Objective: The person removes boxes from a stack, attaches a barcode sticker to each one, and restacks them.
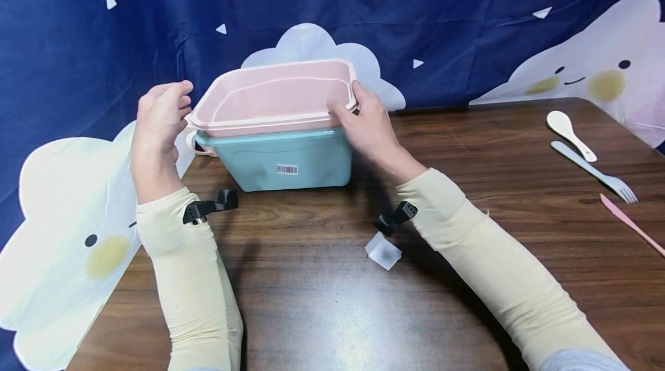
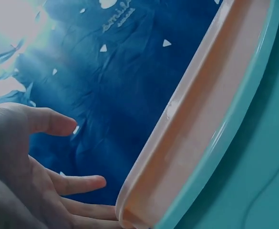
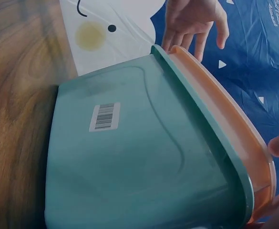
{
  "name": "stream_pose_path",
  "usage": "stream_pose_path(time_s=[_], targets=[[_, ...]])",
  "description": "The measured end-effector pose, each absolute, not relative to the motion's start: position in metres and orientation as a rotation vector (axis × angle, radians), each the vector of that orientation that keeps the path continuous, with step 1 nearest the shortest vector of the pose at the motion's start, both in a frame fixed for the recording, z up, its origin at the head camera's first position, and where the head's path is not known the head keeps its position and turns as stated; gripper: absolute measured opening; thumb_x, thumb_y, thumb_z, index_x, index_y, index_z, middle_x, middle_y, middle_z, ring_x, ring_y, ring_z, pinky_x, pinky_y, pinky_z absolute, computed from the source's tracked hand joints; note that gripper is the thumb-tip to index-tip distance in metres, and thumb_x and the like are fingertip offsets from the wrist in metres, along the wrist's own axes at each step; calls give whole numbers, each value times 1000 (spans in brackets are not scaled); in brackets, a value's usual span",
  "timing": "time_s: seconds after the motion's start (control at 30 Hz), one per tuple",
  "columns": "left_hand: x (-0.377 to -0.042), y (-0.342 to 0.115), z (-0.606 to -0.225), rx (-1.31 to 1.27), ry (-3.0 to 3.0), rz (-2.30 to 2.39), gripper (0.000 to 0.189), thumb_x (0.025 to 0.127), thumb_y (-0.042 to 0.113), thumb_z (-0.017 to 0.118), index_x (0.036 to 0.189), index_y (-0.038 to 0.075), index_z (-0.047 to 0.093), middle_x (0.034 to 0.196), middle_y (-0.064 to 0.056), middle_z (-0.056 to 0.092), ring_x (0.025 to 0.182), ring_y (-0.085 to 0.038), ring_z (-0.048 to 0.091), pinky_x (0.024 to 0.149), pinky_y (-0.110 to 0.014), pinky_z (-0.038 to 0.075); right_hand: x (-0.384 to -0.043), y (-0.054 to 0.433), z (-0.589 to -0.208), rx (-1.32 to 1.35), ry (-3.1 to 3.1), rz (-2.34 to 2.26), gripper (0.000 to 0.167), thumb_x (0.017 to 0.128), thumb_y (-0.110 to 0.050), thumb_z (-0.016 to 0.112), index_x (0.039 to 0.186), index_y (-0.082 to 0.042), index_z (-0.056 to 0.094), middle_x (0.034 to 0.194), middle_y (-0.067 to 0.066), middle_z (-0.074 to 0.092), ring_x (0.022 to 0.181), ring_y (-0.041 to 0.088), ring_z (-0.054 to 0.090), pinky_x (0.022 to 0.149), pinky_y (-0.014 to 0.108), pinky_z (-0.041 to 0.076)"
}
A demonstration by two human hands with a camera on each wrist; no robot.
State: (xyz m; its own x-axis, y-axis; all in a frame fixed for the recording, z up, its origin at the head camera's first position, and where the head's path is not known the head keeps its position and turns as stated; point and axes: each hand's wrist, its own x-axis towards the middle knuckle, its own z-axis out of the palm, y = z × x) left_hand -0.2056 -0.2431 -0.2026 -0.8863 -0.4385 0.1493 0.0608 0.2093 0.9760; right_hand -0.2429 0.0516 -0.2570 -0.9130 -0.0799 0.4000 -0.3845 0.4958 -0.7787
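Note:
A pink plastic storage bin [image 1: 291, 97] sits nested in a teal storage bin [image 1: 280, 160], its rim standing a little above the teal one. The teal bin rests on the table and bears a barcode label [image 3: 105, 117]. At the right end, my right hand [image 1: 371, 128] grips the pink rim, thumb over the near edge. My left hand [image 1: 158, 134] is at the left end with its fingers extended. In the left wrist view, the lower fingers [image 2: 89, 209] reach the corner of the pink rim, while thumb and index finger stand apart from it. A pale handle loop shows beneath that corner.
To the right on the brown wooden table [image 1: 312, 278] lie a white spoon [image 1: 571, 135], a pale blue fork [image 1: 594, 172] and a pink knife [image 1: 631, 222]. A small white paper piece [image 1: 383, 251] is near the right wrist. Behind hangs a blue cloth [image 1: 389, 7] with clouds.

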Motion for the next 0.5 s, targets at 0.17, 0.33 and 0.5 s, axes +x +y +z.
stream_pose_path(time_s=[0.17, 0.33, 0.5], targets=[[-208, -234, -200, 360, -2150, -1498, 48, 97, 36, 59, 138, 10, 58, 118, 5, 56, 112, -10, 51, 100, -27, 39, -243, 63, -258, 360, -2488, 1337, 64, 98, -38, 60, 153, -11, 41, 149, 18, 50, 141, 29, 45, 119, 43, 34], [-207, -219, -197, 340, -2180, -1306, 51, 96, 34, 60, 143, 14, 54, 145, -5, 57, 131, -13, 55, 112, -25, 40, -240, 85, -260, 365, -2506, 1204, 69, 99, -40, 60, 153, -4, 40, 154, 18, 45, 143, 31, 43, 121, 43, 31], [-204, -196, -198, 130, -2211, -1134, 52, 94, 29, 63, 143, 14, 54, 148, -4, 56, 135, -14, 54, 113, -25, 41, -229, 115, -267, 418, -2506, 1048, 65, 100, -42, 60, 152, -7, 44, 152, 17, 49, 144, 32, 43, 119, 47, 33]])
